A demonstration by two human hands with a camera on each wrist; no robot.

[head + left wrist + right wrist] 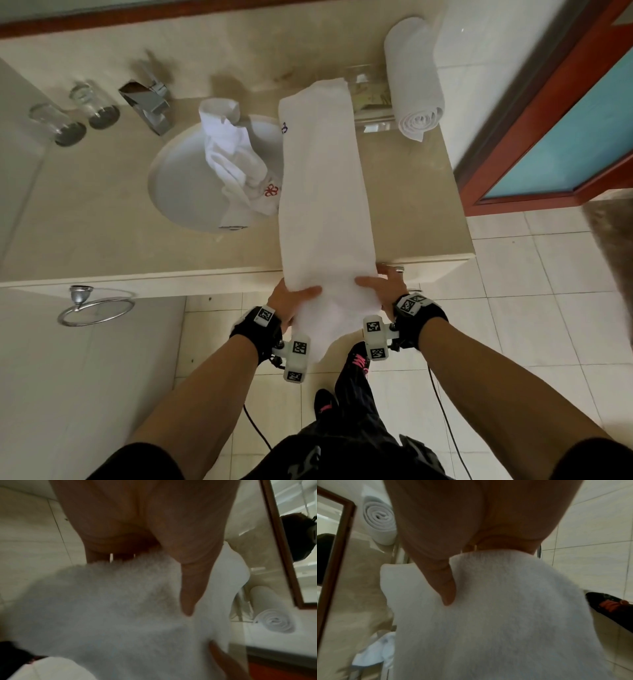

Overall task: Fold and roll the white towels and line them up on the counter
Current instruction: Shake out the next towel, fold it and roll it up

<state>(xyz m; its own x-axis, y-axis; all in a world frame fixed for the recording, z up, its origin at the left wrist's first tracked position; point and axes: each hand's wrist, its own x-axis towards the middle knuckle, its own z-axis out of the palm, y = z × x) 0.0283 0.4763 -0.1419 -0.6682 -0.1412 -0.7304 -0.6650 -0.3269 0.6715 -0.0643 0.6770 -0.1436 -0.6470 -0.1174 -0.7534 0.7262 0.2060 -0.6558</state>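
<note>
At the far left of the beige surface [85,212] stand two clear glasses [77,111], side by side and near the back wall. Just right of them sits a chrome faucet [147,102], angled toward the white sink [178,178] sunk into the surface. A crumpled towel [236,157] with a red emblem lies heaped in the sink's right half, touching the long edge of the folded towel [322,192]. That folded towel runs as a narrow strip from the back of the surface to its front edge and hangs over it toward the person. Below the surface on the left, a chrome towel ring [94,308] is fixed to the wall.

The left hand [291,301] grips the overhanging end at its left edge, thumb on top and fingers curled beneath. The right hand [383,287] holds the right edge likewise, thumb pressed on the cloth, fingers tucked under it.

Right of the strip's far end lies a clear tray [371,102], and beyond it a rolled towel [414,78] rests at the surface's right back corner, its spiral end facing forward.
</note>
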